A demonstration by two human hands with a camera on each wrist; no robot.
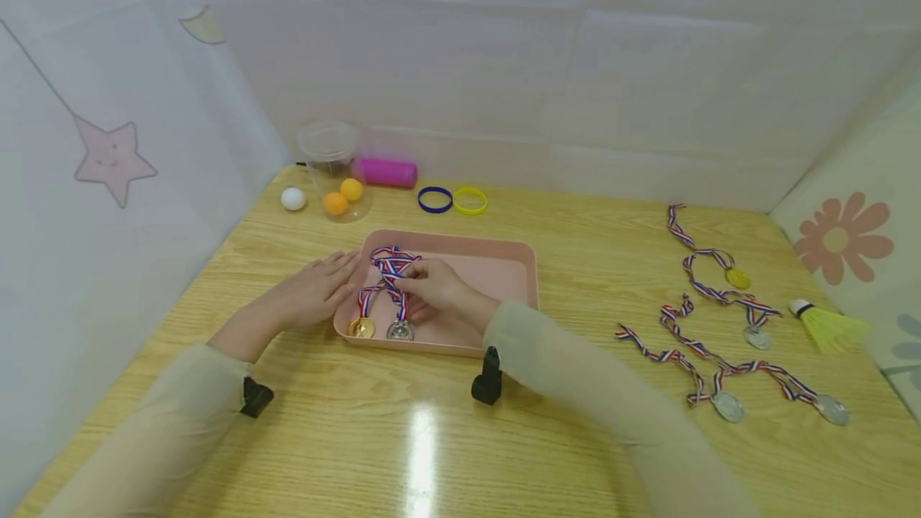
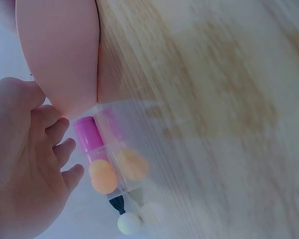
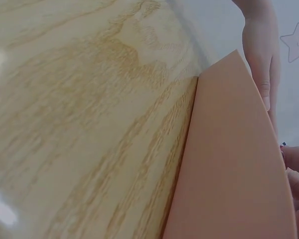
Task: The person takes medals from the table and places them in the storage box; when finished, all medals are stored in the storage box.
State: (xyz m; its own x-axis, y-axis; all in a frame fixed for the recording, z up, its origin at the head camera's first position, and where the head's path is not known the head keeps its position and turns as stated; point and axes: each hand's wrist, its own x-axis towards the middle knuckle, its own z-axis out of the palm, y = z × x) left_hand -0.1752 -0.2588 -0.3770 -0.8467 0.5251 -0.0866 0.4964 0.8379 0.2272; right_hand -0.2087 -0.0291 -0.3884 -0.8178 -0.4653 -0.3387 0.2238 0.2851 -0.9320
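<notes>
The right hand (image 1: 439,288) pinches the striped ribbons (image 1: 389,266) over the pink tray (image 1: 504,250). The left hand (image 1: 316,288) lies flat, fingers straight, against the tray's left edge. To do it well, I think the ribbons should be lowered slowly, so they do not tangle. Just below the right hand lie a gold medal (image 1: 362,328) and a silver medal (image 1: 400,331), probably inside the tray.
</notes>
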